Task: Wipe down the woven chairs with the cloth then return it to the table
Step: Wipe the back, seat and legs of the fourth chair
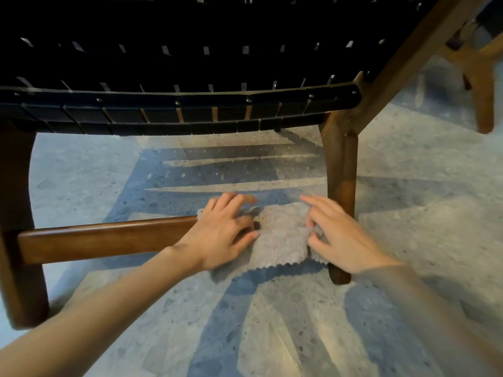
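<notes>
A grey cloth (pixel 283 235) is draped over the right end of the chair's low wooden crossbar (pixel 103 236). My left hand (pixel 223 229) lies on the cloth's left part with curled fingers gripping it against the bar. At the cloth's right edge, my right hand (pixel 337 235) pinches the fabric beside the front right leg (pixel 341 191). The woven chair's black strap seat (pixel 177 77) fills the top of the view, its front edge just above both hands.
The chair's front left leg (pixel 16 213) stands at the left edge. A second chair's wooden leg (pixel 483 99) is at the upper right. Speckled terrazzo floor (pixel 272 322) with sun stripes and shadows lies under and around the chair.
</notes>
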Tool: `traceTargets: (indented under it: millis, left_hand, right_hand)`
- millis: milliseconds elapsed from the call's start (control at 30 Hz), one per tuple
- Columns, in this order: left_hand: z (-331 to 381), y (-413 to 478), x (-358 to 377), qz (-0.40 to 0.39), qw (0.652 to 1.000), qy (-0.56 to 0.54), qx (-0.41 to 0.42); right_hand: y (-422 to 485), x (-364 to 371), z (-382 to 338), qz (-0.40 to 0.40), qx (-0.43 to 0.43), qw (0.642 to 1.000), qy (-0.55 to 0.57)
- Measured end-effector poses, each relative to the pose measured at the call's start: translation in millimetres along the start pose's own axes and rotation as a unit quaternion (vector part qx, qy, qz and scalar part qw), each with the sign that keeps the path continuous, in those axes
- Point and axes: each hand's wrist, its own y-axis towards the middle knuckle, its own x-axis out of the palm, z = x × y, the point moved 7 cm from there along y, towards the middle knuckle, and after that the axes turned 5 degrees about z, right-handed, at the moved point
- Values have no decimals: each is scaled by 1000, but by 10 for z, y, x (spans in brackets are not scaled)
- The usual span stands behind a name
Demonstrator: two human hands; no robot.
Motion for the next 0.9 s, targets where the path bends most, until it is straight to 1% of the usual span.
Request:
traceTargets:
  millis: [67, 100, 133, 167, 233, 267, 333, 367, 433, 500, 667, 733, 800, 900]
  left_hand:
    - [-57, -21, 201, -65, 997, 3, -33]
    - [-96, -13, 251, -79, 995, -9, -60]
    - [-123, 6, 284, -79, 993, -17, -81]
    - [-133, 40, 313, -71, 994, -11, -88]
    - [-114, 141, 398, -71, 994, 39, -74]
    - [-100, 199, 458, -84, 991, 75, -67]
    - [-95, 313, 570, -108, 981, 145, -69]
    - [-86, 366, 608, -108, 977, 169, -70]
    - [-25, 457, 669, -95, 974, 200, -51]
    - [53, 526, 716, -68, 976, 207, -29]
    - [134, 530, 759, -24, 972, 233, -16]
    - [119, 485, 716, 3, 969, 248, 13]
    - [81, 422, 675, 25, 969, 240, 48]
    - [-62, 257, 607, 34, 968, 240, 62]
  right_hand:
    - [-5, 206, 54, -59, -1, 998, -19]
    - [10, 257, 56, -70, -4, 997, -19]
    - [37, 254, 46, -62, -5, 998, -12]
    - [82, 204, 31, -30, -8, 999, -5]
    - [195, 88, -12, 52, -36, 998, -24]
    - [250, 88, -32, 64, -57, 995, -44]
    - [349, 242, 2, 21, -76, 990, -117]
    - [383, 324, 45, -2, -81, 982, -172]
    - [415, 385, 141, -12, -88, 957, -275]
    - [411, 353, 228, 14, -80, 947, -310]
    - [411, 420, 293, 43, -70, 948, -307]
    - [410, 422, 274, 57, -65, 949, -305]
    - [419, 422, 227, 65, -51, 951, -298]
    - [452, 487, 44, 62, -41, 952, -296]
